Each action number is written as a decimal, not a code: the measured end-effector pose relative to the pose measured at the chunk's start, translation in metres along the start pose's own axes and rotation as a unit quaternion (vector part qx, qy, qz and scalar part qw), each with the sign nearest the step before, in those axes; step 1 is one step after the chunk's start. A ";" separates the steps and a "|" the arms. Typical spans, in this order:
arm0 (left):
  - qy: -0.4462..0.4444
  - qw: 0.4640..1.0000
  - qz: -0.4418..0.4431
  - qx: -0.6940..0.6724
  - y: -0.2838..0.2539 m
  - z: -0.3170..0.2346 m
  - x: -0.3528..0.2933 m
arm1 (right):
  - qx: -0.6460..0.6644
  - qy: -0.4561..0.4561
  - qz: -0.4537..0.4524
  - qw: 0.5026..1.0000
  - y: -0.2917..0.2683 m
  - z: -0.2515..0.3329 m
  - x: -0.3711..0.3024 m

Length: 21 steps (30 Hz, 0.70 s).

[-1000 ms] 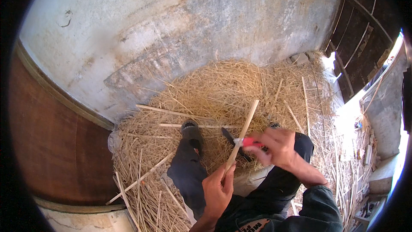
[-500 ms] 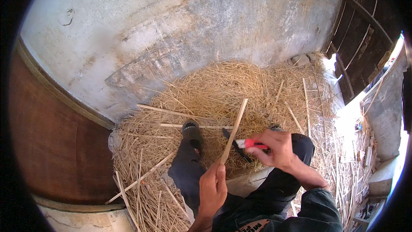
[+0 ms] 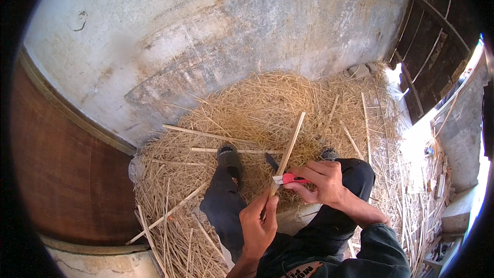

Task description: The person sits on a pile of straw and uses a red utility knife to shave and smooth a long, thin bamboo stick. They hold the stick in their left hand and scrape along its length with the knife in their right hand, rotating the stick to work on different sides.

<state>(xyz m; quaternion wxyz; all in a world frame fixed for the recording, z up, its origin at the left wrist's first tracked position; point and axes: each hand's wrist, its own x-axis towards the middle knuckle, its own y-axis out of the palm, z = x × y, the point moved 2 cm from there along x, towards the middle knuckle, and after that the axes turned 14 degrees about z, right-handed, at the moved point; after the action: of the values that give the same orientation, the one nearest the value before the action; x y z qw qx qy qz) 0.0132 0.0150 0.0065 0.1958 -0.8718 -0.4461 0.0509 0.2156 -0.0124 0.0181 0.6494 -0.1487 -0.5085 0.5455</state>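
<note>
A pale, narrow wooden strip [image 3: 292,144] slants up and away from my left hand [image 3: 258,222], which grips its lower end. In my right hand [image 3: 325,183] is a red utility knife [image 3: 293,178]. Its light metal tip lies against the strip just above my left fingers. Part of the knife's handle is hidden by my fingers. Behind the strip, a dark, flat tool or blade [image 3: 271,161] lies on the straw, partly covered.
Loose straw and shavings [image 3: 267,92] cover the floor. More strips [image 3: 211,134] lie around my feet. A stained wall [image 3: 247,25] rises ahead, a brown panel [image 3: 67,159] stands at left, and dark boards [image 3: 432,41] hang at upper right.
My right hand has moved the knife left and slightly down, from beside the strip onto its lower part. The strip's upper end has tipped a little to the right.
</note>
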 end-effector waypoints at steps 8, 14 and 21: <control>-0.047 0.998 0.033 -0.015 -0.003 -0.005 -0.005 | -0.040 -0.006 0.005 0.999 -0.012 -0.002 0.003; -0.057 0.997 0.051 -0.031 -0.007 0.002 -0.022 | -0.080 0.060 -0.066 0.993 -0.037 -0.029 0.012; -0.106 0.987 0.114 -0.044 -0.012 0.010 -0.046 | -0.043 0.213 -0.178 0.960 -0.083 -0.068 0.020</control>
<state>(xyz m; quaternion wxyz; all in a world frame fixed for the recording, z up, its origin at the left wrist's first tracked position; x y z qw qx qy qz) -0.0259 -0.0119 -0.0023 0.1022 -0.9143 -0.3640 0.1451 0.3150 -0.0004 0.0602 0.8224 -0.1965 -0.3992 0.3545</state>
